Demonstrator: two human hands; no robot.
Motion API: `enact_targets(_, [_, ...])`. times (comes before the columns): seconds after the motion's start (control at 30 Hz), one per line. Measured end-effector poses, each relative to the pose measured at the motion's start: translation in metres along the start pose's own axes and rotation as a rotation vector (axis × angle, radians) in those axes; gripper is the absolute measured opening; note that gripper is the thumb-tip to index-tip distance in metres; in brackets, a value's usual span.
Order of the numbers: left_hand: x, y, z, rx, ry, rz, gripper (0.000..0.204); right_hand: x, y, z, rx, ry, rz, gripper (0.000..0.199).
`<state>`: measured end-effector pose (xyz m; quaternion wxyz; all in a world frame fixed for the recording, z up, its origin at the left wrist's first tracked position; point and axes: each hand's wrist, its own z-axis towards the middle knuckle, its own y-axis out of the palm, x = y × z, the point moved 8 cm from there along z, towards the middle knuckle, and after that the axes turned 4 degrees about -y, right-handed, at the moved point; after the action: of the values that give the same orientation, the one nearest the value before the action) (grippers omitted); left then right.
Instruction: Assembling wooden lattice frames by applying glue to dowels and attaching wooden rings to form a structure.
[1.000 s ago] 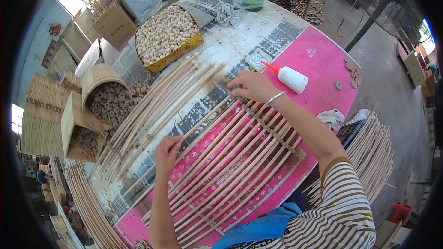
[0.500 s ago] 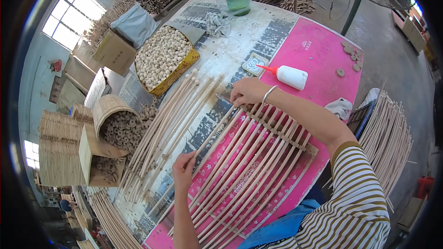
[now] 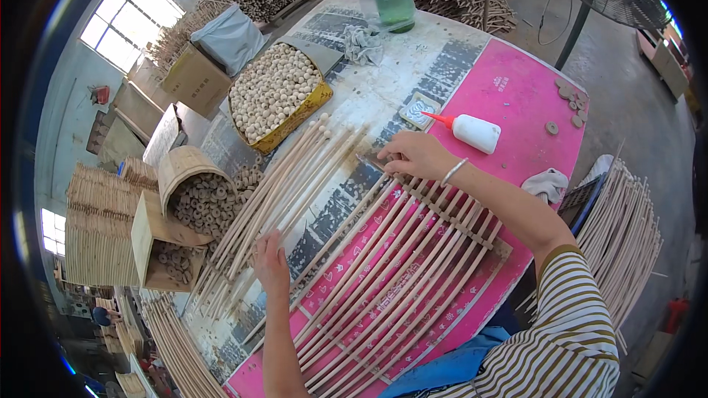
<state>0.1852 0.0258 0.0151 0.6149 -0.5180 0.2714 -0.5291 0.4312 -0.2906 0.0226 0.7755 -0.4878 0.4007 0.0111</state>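
The slim, pale, round wooden rods (image 3: 383,271) slant across 5 to 6 o'clock, meeting a brown notched wooden strip (image 3: 437,208); I judge them light, stiff yet springy, smooth enough to roll, best pinched near an end. My right hand (image 3: 419,156), at 2 o'clock, curls its fingers over the strip's far end; I can't tell whether they pinch anything. My left hand (image 3: 272,264), at 8 o'clock, half-bends its fingers beside loose ball-tipped wooden dowels (image 3: 274,191); contact is unclear.

Here's the left hand (image 3: 271,267), fingertips upward, above a steep left forearm (image 3: 282,339); the right hand (image 3: 419,156) reaches farther out, fingers curled, right forearm (image 3: 509,199) slanting in from lower right!
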Motion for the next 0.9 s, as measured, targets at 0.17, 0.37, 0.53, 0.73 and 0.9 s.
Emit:
enact_targets(0.17, [-0.006, 0.010, 0.006, 0.009, -0.004, 0.076, 0.045, -0.029, -0.014, -0.032, 0.011, -0.037, 0.136, 0.024])
enact_targets(0.37, [-0.008, 0.001, 0.006, 0.008, 0.066, 0.060, 0.035, -0.074, 0.011, -0.051, 0.055, -0.137, 0.200, 0.024])
enact_targets(0.53, [0.049, -0.076, -0.020, 0.176, 0.150, 0.134, 0.023, -0.087, 0.061, -0.053, 0.024, 0.160, 0.625, 0.035])
enact_targets(0.73, [0.093, -0.143, -0.100, 0.173, 0.288, 0.156, 0.034, -0.110, 0.103, -0.066, 0.149, 0.466, 1.437, 0.037])
enact_targets(0.9, [0.062, -0.168, -0.147, -0.051, 0.001, -0.082, 0.052, -0.136, 0.093, -0.087, 0.102, 0.381, 1.414, 0.038])
